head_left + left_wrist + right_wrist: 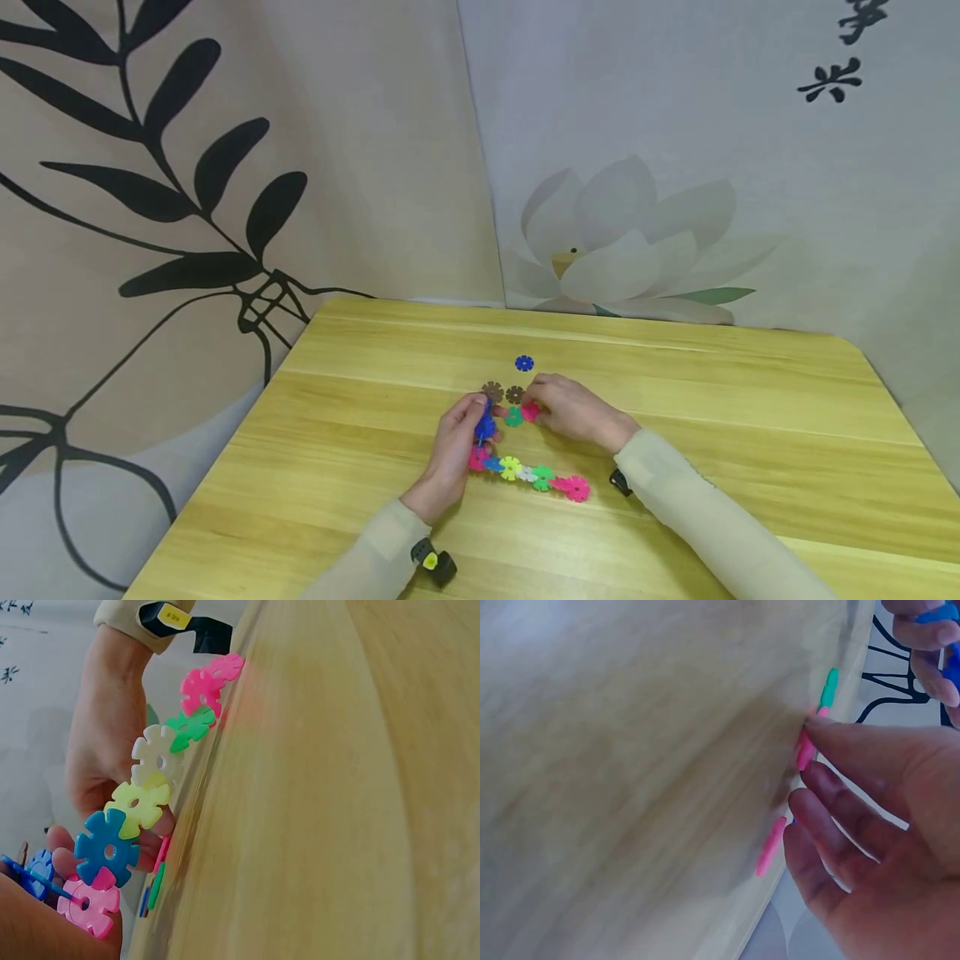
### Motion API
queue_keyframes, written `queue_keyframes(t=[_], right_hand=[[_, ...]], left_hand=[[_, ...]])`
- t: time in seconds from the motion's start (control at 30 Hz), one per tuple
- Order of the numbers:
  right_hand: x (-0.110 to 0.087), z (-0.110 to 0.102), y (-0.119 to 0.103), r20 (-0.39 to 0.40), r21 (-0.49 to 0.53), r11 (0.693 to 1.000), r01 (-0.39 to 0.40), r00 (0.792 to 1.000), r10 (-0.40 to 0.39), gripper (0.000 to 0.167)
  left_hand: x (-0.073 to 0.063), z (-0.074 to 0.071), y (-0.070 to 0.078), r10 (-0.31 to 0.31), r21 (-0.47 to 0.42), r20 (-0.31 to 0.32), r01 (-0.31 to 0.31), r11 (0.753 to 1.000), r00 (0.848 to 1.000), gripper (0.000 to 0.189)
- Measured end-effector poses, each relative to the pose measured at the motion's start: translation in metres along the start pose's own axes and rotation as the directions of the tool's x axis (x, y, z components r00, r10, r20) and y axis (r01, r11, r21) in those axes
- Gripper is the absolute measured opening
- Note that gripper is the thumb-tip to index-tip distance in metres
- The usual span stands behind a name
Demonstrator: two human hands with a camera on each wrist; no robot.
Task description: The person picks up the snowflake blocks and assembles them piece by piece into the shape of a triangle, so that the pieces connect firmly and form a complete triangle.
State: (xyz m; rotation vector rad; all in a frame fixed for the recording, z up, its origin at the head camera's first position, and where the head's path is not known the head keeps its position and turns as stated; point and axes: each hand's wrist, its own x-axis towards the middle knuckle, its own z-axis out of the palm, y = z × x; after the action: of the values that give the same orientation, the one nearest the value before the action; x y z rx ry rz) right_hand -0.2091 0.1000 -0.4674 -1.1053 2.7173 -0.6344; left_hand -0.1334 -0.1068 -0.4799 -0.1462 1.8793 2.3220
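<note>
A chain of slotted plastic snowflake discs runs from my left hand, which grips its blue discs. Below these come a pink disc, a teal-blue disc, a yellow disc, a white disc, a green disc and pink discs at the far end. My right hand pinches a loose pink disc at the tabletop between thumb and forefinger. Beside that disc lies a loose green disc.
Two brown discs lie just beyond the hands on the wooden table. A dark blue disc is farther back. Another pink disc lies by the right hand's lower fingers. A printed curtain hangs behind the table.
</note>
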Motion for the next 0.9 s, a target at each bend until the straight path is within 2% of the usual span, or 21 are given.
queue_keyframes(t=[0.23,0.43,0.63,0.9], right_hand=[[-0.005,-0.002,0.001,0.018,-0.005,0.999,-0.036,0.999,0.036,0.027],[-0.012,-0.004,0.003,0.019,0.048,0.997,-0.067,0.998,0.066,0.019],[-0.022,-0.01,0.003,-0.033,0.136,0.99,-0.043,0.998,0.048,0.013],[-0.037,-0.02,0.0,-0.105,0.25,0.965,-0.08,0.988,0.11,0.009]], left_hand=[[0.001,0.005,-0.003,0.009,-0.003,0.017,-0.009,1.0,1.0,0.034],[0.002,0.009,-0.003,0.003,0.001,0.029,-0.003,1.0,1.0,0.037],[0.002,0.013,-0.002,-0.004,0.001,0.035,0.004,1.0,0.999,0.037],[0.001,0.019,-0.003,-0.012,-0.005,0.029,0.012,1.0,1.0,0.034]])
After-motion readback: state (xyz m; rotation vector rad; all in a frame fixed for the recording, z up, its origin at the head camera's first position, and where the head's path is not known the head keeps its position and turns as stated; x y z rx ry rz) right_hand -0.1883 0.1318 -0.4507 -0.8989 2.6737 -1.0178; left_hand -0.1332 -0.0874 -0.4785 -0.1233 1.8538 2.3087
